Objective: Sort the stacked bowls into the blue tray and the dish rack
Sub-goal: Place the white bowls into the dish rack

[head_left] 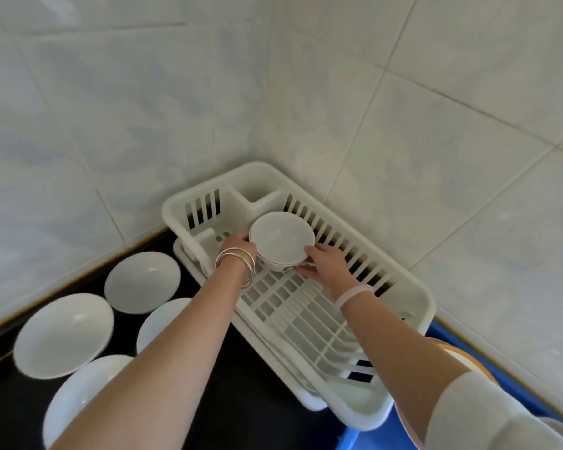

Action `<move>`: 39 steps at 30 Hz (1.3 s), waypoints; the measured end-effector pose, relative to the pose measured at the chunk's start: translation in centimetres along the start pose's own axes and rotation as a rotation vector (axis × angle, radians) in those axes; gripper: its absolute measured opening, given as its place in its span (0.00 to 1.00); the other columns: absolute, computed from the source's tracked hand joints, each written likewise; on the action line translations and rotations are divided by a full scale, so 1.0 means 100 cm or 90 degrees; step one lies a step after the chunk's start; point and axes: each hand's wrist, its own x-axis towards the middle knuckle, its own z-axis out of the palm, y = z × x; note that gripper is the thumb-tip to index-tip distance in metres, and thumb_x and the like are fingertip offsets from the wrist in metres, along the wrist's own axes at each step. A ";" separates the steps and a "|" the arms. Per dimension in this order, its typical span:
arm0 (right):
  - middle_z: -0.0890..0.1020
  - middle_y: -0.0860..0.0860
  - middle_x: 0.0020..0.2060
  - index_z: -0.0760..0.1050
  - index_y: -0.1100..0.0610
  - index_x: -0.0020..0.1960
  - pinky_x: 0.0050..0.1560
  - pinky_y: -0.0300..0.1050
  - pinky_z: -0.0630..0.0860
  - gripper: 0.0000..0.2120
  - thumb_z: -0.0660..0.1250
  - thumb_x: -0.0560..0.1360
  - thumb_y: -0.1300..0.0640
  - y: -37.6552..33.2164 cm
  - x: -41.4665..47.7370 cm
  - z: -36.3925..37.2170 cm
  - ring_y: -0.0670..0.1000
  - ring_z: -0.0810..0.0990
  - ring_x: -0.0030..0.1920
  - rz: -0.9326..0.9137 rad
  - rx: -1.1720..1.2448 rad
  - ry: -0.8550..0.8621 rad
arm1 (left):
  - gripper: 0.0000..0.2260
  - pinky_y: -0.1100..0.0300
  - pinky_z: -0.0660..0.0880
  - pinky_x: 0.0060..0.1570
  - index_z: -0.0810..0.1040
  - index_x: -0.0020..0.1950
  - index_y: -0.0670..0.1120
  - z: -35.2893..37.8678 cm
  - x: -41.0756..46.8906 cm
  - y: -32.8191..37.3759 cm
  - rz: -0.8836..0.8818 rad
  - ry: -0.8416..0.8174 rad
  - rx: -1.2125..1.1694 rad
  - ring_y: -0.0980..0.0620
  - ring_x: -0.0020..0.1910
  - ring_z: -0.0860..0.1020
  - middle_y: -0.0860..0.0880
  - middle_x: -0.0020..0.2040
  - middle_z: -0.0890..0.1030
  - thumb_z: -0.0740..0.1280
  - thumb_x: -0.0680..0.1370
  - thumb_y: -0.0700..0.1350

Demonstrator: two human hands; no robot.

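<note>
A small stack of white bowls (281, 240) with thin gold rims is held over the far end of the white plastic dish rack (403, 297). My left hand (238, 246) grips the stack's left side, silver bangles on the wrist. My right hand (325, 263) grips its right side and reaches under the base, a pale bracelet on the wrist. The blue tray (449, 334) shows only as blue edges behind and below the rack's right end. An orange-rimmed bowl (465, 358) sits there, mostly hidden by my right arm.
Several wide white bowls (64, 334) lie spread on the black counter (267, 417) at the left, one partly under my left arm. Tiled walls meet in a corner right behind the rack. A cutlery compartment (257, 190) fills the rack's far corner.
</note>
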 end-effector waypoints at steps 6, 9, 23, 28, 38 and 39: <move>0.78 0.57 0.56 0.73 0.62 0.64 0.51 0.48 0.80 0.15 0.63 0.79 0.59 0.001 0.002 0.003 0.51 0.81 0.42 -0.002 0.037 0.003 | 0.18 0.44 0.73 0.61 0.78 0.59 0.42 0.003 0.001 -0.001 0.005 0.011 -0.059 0.38 0.58 0.76 0.40 0.57 0.79 0.57 0.74 0.31; 0.77 0.50 0.51 0.72 0.59 0.65 0.48 0.44 0.80 0.15 0.61 0.80 0.56 0.003 -0.002 0.007 0.51 0.80 0.47 -0.039 0.039 0.005 | 0.18 0.44 0.74 0.60 0.77 0.59 0.42 0.005 -0.008 0.006 0.012 0.013 -0.085 0.39 0.55 0.76 0.40 0.55 0.79 0.56 0.74 0.33; 0.73 0.48 0.55 0.62 0.52 0.73 0.52 0.49 0.77 0.21 0.55 0.81 0.51 -0.020 -0.080 0.006 0.53 0.79 0.51 -0.098 -0.131 0.062 | 0.13 0.58 0.66 0.41 0.76 0.55 0.38 -0.030 -0.081 0.029 0.100 -0.048 0.183 0.44 0.43 0.71 0.40 0.44 0.76 0.55 0.76 0.40; 0.81 0.49 0.50 0.72 0.54 0.62 0.52 0.48 0.78 0.14 0.55 0.81 0.51 -0.023 -0.089 0.005 0.49 0.81 0.43 -0.132 -0.130 0.014 | 0.15 0.60 0.69 0.44 0.75 0.62 0.43 -0.034 -0.091 0.020 0.162 -0.024 0.224 0.48 0.44 0.75 0.44 0.50 0.79 0.57 0.78 0.44; 0.79 0.43 0.44 0.73 0.51 0.59 0.48 0.42 0.76 0.11 0.56 0.80 0.49 0.011 -0.183 0.055 0.45 0.80 0.44 -0.158 -0.259 -0.114 | 0.16 0.54 0.68 0.62 0.73 0.66 0.47 -0.117 -0.188 -0.059 0.167 0.107 0.220 0.46 0.64 0.74 0.46 0.65 0.76 0.60 0.78 0.43; 0.79 0.43 0.44 0.73 0.51 0.60 0.47 0.41 0.76 0.12 0.56 0.80 0.50 0.021 -0.187 0.061 0.45 0.80 0.43 -0.144 -0.260 -0.120 | 0.16 0.54 0.68 0.62 0.72 0.66 0.48 -0.126 -0.195 -0.073 0.151 0.122 0.217 0.46 0.64 0.74 0.46 0.65 0.76 0.60 0.78 0.43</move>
